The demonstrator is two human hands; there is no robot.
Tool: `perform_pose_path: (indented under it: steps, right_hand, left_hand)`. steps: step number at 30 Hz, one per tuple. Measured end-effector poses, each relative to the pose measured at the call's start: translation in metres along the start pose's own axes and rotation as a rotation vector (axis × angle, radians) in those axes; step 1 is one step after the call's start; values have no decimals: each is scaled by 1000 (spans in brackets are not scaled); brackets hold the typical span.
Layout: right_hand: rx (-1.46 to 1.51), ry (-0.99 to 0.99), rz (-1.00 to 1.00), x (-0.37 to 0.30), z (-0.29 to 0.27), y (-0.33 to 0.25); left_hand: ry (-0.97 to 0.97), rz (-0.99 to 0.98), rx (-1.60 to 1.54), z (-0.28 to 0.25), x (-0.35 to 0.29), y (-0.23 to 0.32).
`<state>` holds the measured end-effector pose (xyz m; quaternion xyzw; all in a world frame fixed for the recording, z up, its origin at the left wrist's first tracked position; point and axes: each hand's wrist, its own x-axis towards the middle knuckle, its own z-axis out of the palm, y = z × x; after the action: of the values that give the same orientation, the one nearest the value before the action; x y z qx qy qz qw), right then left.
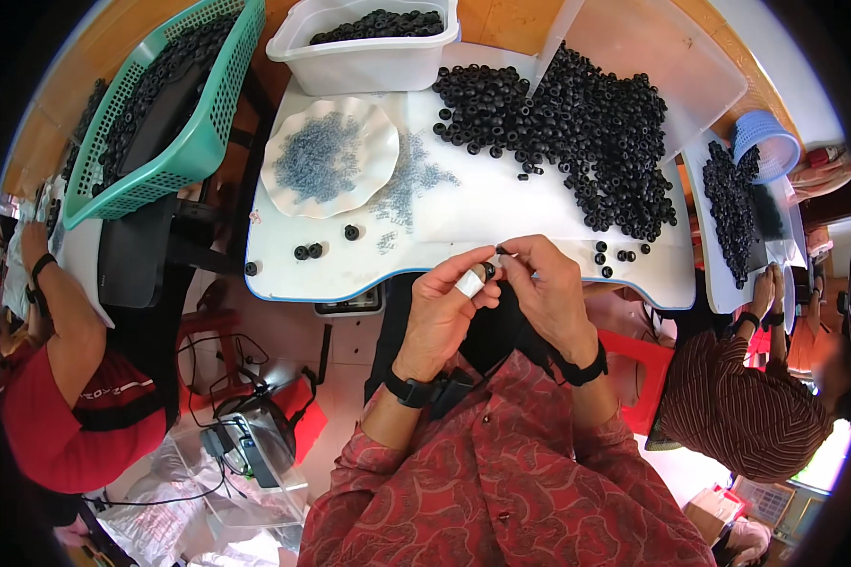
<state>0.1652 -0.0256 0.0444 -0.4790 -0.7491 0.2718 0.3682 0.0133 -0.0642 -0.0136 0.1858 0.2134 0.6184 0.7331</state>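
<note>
My left hand (449, 307), with white tape on one finger, pinches a small black ring-shaped part (489, 271) just above the near edge of the white table (482, 213). My right hand (548, 283) meets it from the right, its fingertips closed on a tiny dark piece (502, 250) held against the ring. Both wrists wear black bands. A large heap of the same black rings (586, 123) covers the table's far right. A wavy white plate (329, 156) holds small grey-blue pieces, with more of them scattered on the table (408, 184) beside it.
A white tub of black rings (364, 42) stands at the back, a green basket of rings (161, 104) to the left. A few loose rings (307, 250) lie near the front edge. A person in red sits at left, another in a striped top at right.
</note>
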Motion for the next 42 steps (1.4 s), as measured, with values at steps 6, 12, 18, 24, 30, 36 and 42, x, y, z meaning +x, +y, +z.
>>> perform_pose_path:
  steps: [6, 12, 18, 24, 30, 36, 42]
  right_hand:
    - [180, 30, -13, -2, 6, 1]
    - [287, 50, 54, -6, 7, -5]
    - [643, 48, 230, -9, 10, -12]
    - [652, -12, 238, -7, 6, -7]
    - [643, 8, 199, -7, 6, -10]
    - [575, 45, 140, -9, 8, -18]
    - [503, 69, 84, -10, 11, -25]
  left_hand:
    - [18, 16, 12, 2, -2, 3]
    - [-2, 17, -54, 2, -3, 4]
    - [-18, 16, -76, 3, -5, 8]
    - [-20, 18, -77, 5, -7, 10]
    - [-63, 20, -211, 2, -7, 9]
    - [-45, 22, -280, -1, -7, 7]
    - [-27, 37, -250, 2, -8, 8]
